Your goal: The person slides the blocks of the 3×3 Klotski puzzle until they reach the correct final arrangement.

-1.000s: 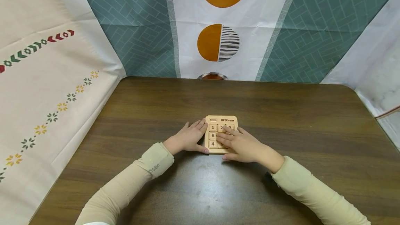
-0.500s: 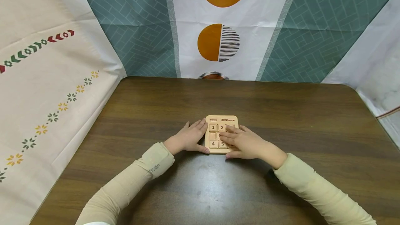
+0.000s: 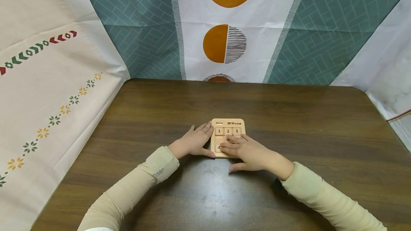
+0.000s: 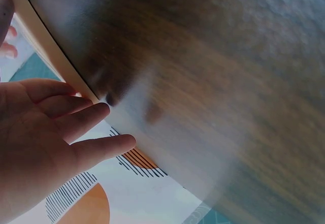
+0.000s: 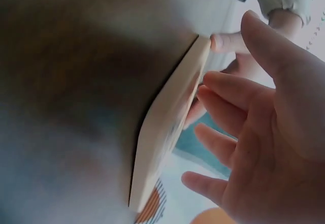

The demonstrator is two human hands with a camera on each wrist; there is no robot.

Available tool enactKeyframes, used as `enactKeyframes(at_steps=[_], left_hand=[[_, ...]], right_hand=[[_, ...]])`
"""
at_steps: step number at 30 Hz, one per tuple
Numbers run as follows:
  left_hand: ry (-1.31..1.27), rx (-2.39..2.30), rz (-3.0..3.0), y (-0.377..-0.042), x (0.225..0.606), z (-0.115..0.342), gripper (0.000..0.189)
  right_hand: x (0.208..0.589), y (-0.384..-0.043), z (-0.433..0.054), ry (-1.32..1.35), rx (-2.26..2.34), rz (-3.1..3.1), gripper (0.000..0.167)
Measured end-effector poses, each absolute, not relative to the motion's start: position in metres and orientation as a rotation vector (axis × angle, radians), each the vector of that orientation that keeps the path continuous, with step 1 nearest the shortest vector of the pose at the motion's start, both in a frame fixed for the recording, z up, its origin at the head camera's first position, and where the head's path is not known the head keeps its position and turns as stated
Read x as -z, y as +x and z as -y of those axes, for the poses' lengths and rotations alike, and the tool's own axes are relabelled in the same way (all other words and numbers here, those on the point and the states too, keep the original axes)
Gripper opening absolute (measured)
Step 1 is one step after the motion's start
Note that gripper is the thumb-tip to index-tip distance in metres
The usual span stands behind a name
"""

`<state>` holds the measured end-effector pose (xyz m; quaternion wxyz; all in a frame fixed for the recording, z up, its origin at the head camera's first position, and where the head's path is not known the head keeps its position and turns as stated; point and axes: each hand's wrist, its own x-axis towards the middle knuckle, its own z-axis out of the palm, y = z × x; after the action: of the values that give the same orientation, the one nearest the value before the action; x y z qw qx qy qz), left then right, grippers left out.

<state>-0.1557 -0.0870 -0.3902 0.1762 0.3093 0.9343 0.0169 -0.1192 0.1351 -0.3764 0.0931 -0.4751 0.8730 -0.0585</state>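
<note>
A pale wooden sliding number puzzle [image 3: 238, 121] lies flat on the brown table in the head view. My left hand [image 3: 194, 142] rests along its left edge, fingers straight near the upper corner and thumb at the lower one. Over the lower tiles, my right hand [image 3: 252, 153] spreads extended fingers, fingertips at the 4 tile [image 3: 219, 147] and the middle one. Tiles 1, 2 and 3 show in the top row; the middle row's left cell has no tile. Right-hand fingers hide most other tiles. The right wrist view shows the puzzle's side [image 5: 165, 117] beside the right fingers.
The dark wood-grain table [image 3: 167, 106] stretches around the puzzle. A patterned cloth [image 3: 144, 45] hangs behind its far edge, and a white cloth [image 3: 41, 99] hangs on the left. A small black object [image 3: 278, 184] sits under the right wrist.
Between one second and half a second ago, the 6 tile slid right from the left cell to the middle. Since then my right fingers moved down and left, uncovering 3. The left hand stays put.
</note>
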Motion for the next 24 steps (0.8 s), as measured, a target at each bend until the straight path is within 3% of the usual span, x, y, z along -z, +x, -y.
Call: enactKeyframes(at_steps=[16, 24], left_hand=[[0.879, -0.057, -2.644, -0.155, 0.39, 0.088, 0.102], [0.88, -0.041, -2.656, -0.156, 0.393, 0.088, 0.103]], right_hand=[[0.379, -0.142, -0.128, -1.38, 0.136, -2.605, 0.062], [0.377, -0.136, -0.137, -1.371, 0.154, -2.635, 0.062]])
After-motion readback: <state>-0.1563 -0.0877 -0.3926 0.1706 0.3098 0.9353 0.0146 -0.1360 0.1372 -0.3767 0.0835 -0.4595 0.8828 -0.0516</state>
